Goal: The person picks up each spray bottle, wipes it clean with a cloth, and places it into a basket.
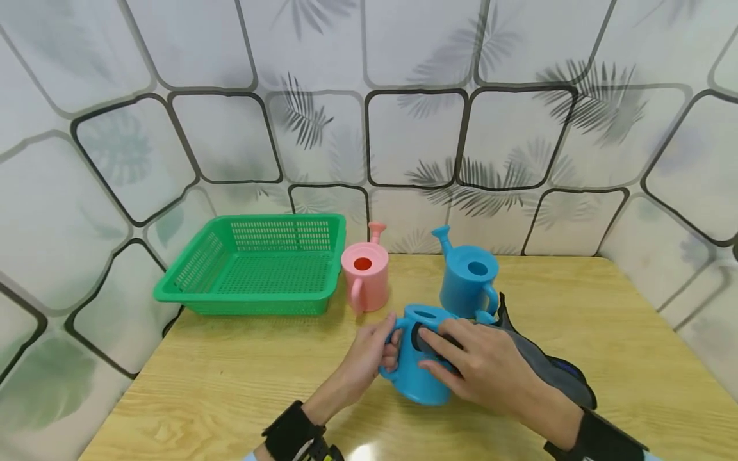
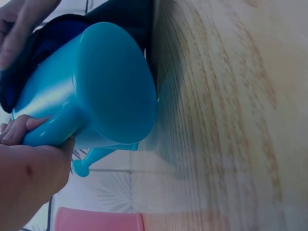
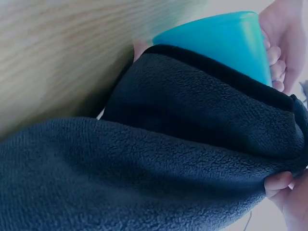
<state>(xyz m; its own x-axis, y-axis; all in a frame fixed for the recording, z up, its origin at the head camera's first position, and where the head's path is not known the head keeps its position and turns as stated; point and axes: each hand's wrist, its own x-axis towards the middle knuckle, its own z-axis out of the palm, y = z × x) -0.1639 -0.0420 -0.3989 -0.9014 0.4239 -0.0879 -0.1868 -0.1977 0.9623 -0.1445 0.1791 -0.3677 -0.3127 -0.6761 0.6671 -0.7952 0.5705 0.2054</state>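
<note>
Left hand (image 1: 375, 349): the grip is clamped round the handle of a light-blue plastic watering can (image 1: 423, 384), fingers curled through the loop. The can is held at the front of the worktop (image 1: 230, 390), tilted, its round base turned toward the left wrist camera; whether the base touches the wood cannot be told. Right hand (image 1: 490, 365): the grip is closed on a dark-grey fleecy cloth with black edging (image 3: 192, 103), the fingers holding it against the can's side, near the rim. The cloth trails from under this hand to the right, onto the pale wood-grain surface. Black bands (image 1: 294, 432) encircle both wrists.

Beyond the hands: a second light-blue plastic watering can (image 1: 469, 278) stands upright behind the held one, its spout directed back and to the left. To its left, well apart, a pink plastic watering can (image 1: 375, 282) stands upright, its handle facing forward. Just beside this, farther left, lies a green rectangular plastic basket (image 1: 259, 304) with perforated walls. Background: a white covering (image 1: 415, 141) patterned with grey rounded outlines and leaf fronds.
</note>
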